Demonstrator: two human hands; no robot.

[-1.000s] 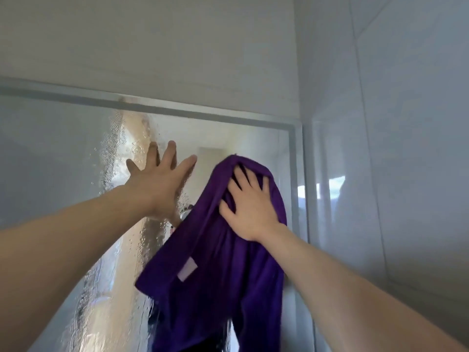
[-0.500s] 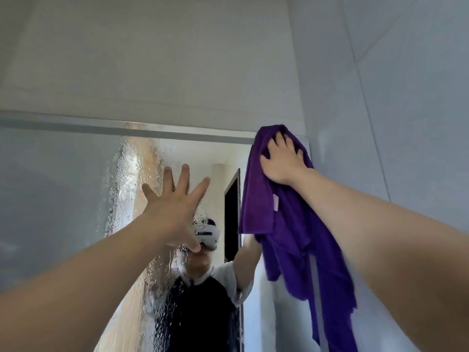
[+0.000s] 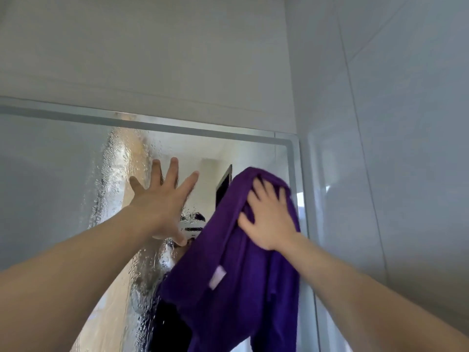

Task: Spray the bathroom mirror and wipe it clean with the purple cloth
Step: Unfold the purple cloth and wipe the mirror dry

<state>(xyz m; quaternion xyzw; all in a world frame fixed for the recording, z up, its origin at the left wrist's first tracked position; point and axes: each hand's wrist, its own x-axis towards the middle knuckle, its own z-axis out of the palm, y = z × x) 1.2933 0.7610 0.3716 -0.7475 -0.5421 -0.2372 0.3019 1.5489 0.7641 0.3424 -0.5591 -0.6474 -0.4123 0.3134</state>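
Left of my right hand [image 3: 269,214], pressing the purple cloth [image 3: 243,288] flat, droplets [image 3: 114,174] streak the mirror [image 3: 50,174] beyond my spread left hand [image 3: 162,201].

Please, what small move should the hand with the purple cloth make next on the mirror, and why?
Probably sweep the right hand, pressing the purple cloth, leftward across the mirror. The glass near the top right corner looks clear, while a band of droplets remains beside the left hand, which rests open on the glass and may need to move aside.
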